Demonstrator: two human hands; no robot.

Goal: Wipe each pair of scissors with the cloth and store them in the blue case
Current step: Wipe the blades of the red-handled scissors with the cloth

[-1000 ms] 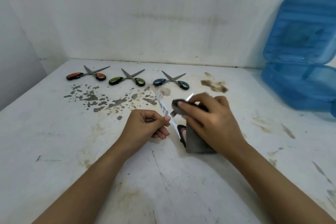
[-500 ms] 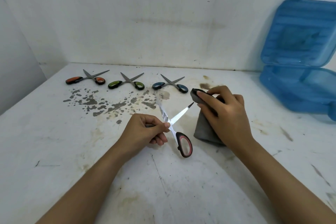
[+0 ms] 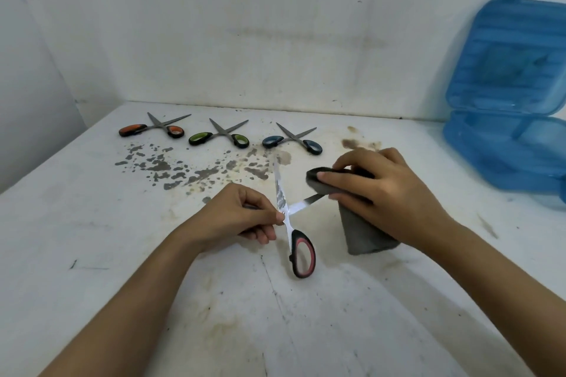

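Currently, left hand (image 3: 242,214) pinches the open red-and-black-handled steel scissors (image 3: 295,232) near the pivot, above the stained white table (image 3: 92,254). Right hand (image 3: 382,190) grips a folded grey cloth (image 3: 364,236) around the tip of one blade. Translucent blue plastic case (image 3: 508,119) stands open, far right. Three other pairs lie in a row at the back.
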